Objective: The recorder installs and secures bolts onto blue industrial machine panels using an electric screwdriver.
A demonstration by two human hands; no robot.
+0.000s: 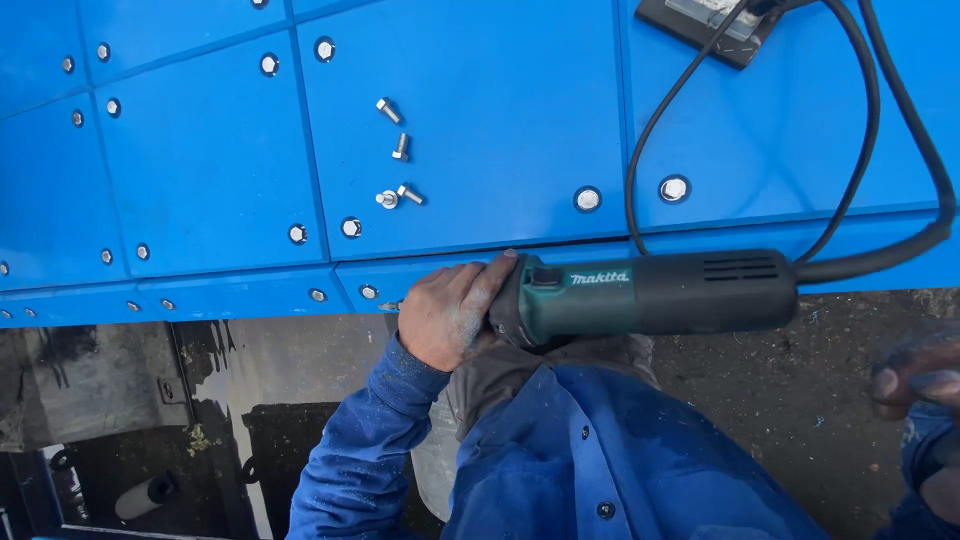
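Head view, looking down: an angle grinder (650, 293) with a teal and black body is held level along the lower edge of a blue panel (480, 130). Its front end is gripped by the left hand (455, 312), whose fingers are wrapped tightly round the head of the tool; the disc is hidden behind that hand. The right hand (915, 385) is seen blurred at the right edge, well apart from the grinder, and whether it is open or closed cannot be told. A black cord (860, 130) is led from the rear of the grinder in loops across the panel. Four loose bolts (398, 150) are lying on the panel above the left hand. A blue sleeve (365, 450) and jacket are worn.
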